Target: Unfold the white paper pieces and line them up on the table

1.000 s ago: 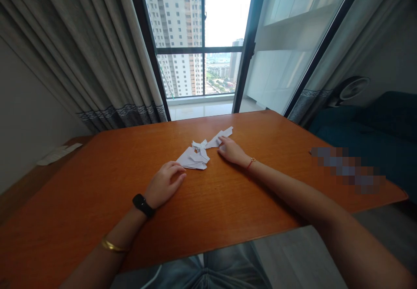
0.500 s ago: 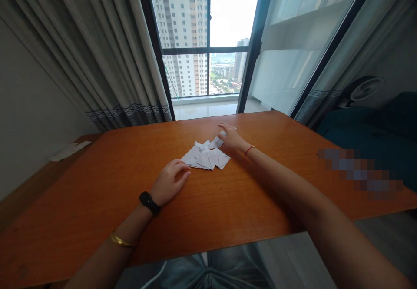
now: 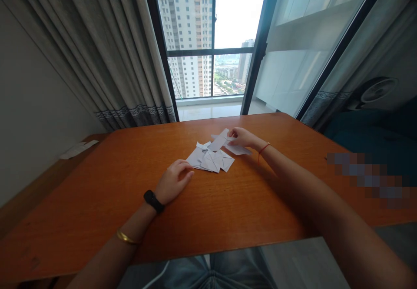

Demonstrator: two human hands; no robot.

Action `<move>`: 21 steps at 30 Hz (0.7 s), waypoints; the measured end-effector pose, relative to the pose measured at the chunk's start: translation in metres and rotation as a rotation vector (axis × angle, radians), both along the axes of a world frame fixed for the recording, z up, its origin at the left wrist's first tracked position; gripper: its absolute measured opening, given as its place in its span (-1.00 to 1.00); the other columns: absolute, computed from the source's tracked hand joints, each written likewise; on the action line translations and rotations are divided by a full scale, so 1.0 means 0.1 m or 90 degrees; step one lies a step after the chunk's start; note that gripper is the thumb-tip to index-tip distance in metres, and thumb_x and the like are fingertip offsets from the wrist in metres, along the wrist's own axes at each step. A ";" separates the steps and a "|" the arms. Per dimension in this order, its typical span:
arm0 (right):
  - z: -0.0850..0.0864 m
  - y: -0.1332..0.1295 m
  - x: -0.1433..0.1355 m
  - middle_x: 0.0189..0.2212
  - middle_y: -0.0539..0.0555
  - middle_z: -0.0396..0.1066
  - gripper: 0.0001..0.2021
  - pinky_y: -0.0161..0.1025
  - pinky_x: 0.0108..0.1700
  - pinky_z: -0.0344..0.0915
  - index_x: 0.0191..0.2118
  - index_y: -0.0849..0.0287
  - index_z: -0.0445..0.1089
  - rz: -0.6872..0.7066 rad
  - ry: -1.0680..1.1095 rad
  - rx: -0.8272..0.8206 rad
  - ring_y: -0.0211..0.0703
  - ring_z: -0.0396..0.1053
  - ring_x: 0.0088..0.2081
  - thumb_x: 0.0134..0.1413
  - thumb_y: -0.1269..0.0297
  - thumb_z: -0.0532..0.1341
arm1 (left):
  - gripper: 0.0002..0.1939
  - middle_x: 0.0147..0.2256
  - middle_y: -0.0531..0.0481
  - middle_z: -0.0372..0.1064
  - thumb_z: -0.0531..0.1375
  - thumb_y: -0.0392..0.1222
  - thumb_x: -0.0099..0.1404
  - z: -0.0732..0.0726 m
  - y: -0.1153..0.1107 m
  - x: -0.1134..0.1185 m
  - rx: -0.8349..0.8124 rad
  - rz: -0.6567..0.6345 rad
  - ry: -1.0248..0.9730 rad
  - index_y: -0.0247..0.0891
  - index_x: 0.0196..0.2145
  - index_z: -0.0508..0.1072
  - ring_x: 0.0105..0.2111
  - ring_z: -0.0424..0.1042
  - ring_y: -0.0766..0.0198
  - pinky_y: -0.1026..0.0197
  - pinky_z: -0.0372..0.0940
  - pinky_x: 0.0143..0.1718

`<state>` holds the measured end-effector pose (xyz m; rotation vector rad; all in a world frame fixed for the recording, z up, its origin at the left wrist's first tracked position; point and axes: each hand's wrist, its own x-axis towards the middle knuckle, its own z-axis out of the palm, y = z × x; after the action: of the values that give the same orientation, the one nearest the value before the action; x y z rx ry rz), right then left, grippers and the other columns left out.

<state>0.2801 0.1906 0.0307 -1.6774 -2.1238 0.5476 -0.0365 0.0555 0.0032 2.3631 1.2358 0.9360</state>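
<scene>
Several folded pieces of white paper [image 3: 211, 162] lie overlapping in a pile near the middle of the wooden table. My right hand [image 3: 243, 137] is at the far right side of the pile, its thumb and fingers closed on a folded white paper [image 3: 239, 150]. That paper spreads out below and to the left of my fingers, next to a long strip-like fold [image 3: 220, 140]. At the pile's left edge rests my left hand [image 3: 174, 181], thumb apart from gently curved fingers. Its fingertips reach the corner of a paper; nothing is gripped there.
The wooden table [image 3: 107, 193] stretches out on both sides. White sheets [image 3: 78, 149] lie on a ledge at the left. A blurred-out patch [image 3: 371, 174] covers something at the table's right. Curtains [image 3: 130, 63] and a window stand behind; a fan [image 3: 378, 90] is at the right.
My right hand has gone from stretched fingers over the papers to a pinch on a folded paper, shifted slightly right. More of that paper shows. My left hand stays by the pile.
</scene>
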 end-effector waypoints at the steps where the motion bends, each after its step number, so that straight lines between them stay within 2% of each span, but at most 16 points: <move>1: 0.05 -0.05 -0.03 -0.24 0.09 0.43 -0.66 -0.36 -0.39 0.30 -0.17 0.22 0.34 0.002 0.022 0.010 -0.21 0.39 -0.32 -0.12 0.31 0.35 | -0.81 -0.16 -0.07 0.36 0.07 -0.11 0.35 0.01 0.02 0.00 -0.004 0.010 -0.003 -0.21 -0.21 0.43 -0.12 0.35 0.17 0.10 0.25 -0.02; 3: 0.13 -0.15 -0.12 -0.23 0.09 0.43 -0.68 -0.37 -0.42 0.30 -0.11 0.21 0.29 0.014 0.076 0.022 -0.23 0.39 -0.34 -0.01 0.26 0.30 | -0.76 -0.13 -0.10 0.36 0.08 -0.07 0.33 0.02 0.11 0.01 -0.021 0.050 0.005 -0.22 -0.15 0.41 -0.13 0.37 0.15 0.08 0.27 -0.04; 5: 0.14 -0.22 -0.26 -0.26 0.10 0.45 -0.69 -0.35 -0.44 0.32 -0.10 0.21 0.28 0.029 0.125 0.025 -0.23 0.41 -0.38 0.04 0.25 0.28 | -0.62 -0.05 -0.16 0.34 0.14 0.01 0.27 0.01 0.24 0.05 -0.054 0.115 0.037 -0.26 -0.05 0.36 -0.09 0.37 0.09 0.06 0.27 -0.05; 7: 0.08 -0.27 -0.43 -0.30 0.13 0.47 -0.68 -0.28 -0.39 0.35 -0.08 0.23 0.30 0.028 0.146 0.034 -0.18 0.43 -0.38 0.05 0.25 0.27 | -0.38 0.02 -0.26 0.30 0.23 0.11 0.14 -0.02 0.40 0.10 -0.112 0.184 0.085 -0.31 0.05 0.28 -0.02 0.35 -0.01 0.04 0.27 -0.05; 9: -0.03 -0.31 -0.56 -0.21 0.20 0.46 -0.63 -0.19 -0.25 0.37 -0.03 0.26 0.29 0.012 0.132 0.062 -0.09 0.44 -0.26 0.05 0.24 0.27 | -0.19 0.03 -0.31 0.30 0.32 0.17 -0.02 -0.04 0.53 0.16 -0.184 0.220 0.135 -0.34 0.08 0.25 0.00 0.34 -0.09 0.06 0.27 -0.08; 10: -0.08 -0.33 -0.59 -0.14 0.23 0.44 -0.59 -0.15 -0.17 0.36 0.01 0.26 0.28 0.006 0.122 0.078 -0.05 0.43 -0.18 0.06 0.23 0.26 | -0.19 0.00 -0.29 0.34 0.34 0.17 -0.07 -0.05 0.58 0.17 -0.218 0.222 0.153 -0.34 0.05 0.27 -0.03 0.36 -0.10 0.07 0.28 -0.12; 12: -0.17 -0.38 -0.59 -0.03 0.25 0.38 -0.54 -0.12 -0.06 0.32 0.06 0.24 0.27 0.007 0.108 0.095 -0.01 0.37 -0.05 0.06 0.20 0.26 | -0.33 -0.10 -0.22 0.42 0.34 0.13 -0.07 -0.05 0.63 0.17 -0.261 0.207 0.167 -0.31 -0.07 0.36 -0.10 0.41 -0.08 0.10 0.28 -0.19; 14: -0.22 -0.44 -0.52 -0.01 0.24 0.38 -0.52 -0.10 -0.03 0.30 0.04 0.22 0.31 0.022 0.092 0.089 0.03 0.36 -0.03 0.00 0.16 0.30 | -0.50 -0.19 -0.15 0.46 0.29 0.09 -0.01 -0.02 0.63 0.09 -0.267 0.190 0.152 -0.28 -0.18 0.42 -0.17 0.43 -0.05 0.13 0.28 -0.25; 16: -0.25 -0.52 -0.43 -0.02 0.22 0.39 -0.46 -0.07 -0.02 0.28 0.02 0.18 0.35 0.049 0.044 0.077 0.10 0.34 -0.02 -0.10 0.08 0.35 | -0.57 -0.22 -0.11 0.47 0.27 0.06 0.02 0.04 0.59 -0.03 -0.268 0.174 0.112 -0.27 -0.22 0.44 -0.20 0.44 -0.02 0.14 0.28 -0.28; 18: -0.27 -0.61 -0.37 0.00 0.20 0.38 -0.38 -0.02 -0.01 0.26 0.04 0.12 0.35 0.077 -0.027 0.067 0.16 0.31 0.01 -0.19 -0.01 0.38 | -0.58 -0.26 -0.06 0.48 0.28 0.04 -0.01 0.15 0.54 -0.19 -0.311 0.141 0.052 -0.26 -0.23 0.45 -0.26 0.44 0.02 0.16 0.28 -0.33; 21: -0.30 -0.75 -0.39 0.03 0.20 0.34 -0.40 0.00 0.01 0.24 0.07 0.10 0.34 0.120 -0.084 0.068 0.17 0.27 0.02 -0.12 0.02 0.35 | -0.60 -0.42 0.01 0.45 0.29 0.02 -0.02 0.39 0.47 -0.38 -0.377 0.112 -0.060 -0.29 -0.28 0.44 -0.44 0.41 0.16 0.22 0.24 -0.45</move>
<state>0.2415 0.1158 0.0007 -1.5030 -2.3765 0.3771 -0.0740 0.1027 0.0426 1.7546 1.4553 0.6060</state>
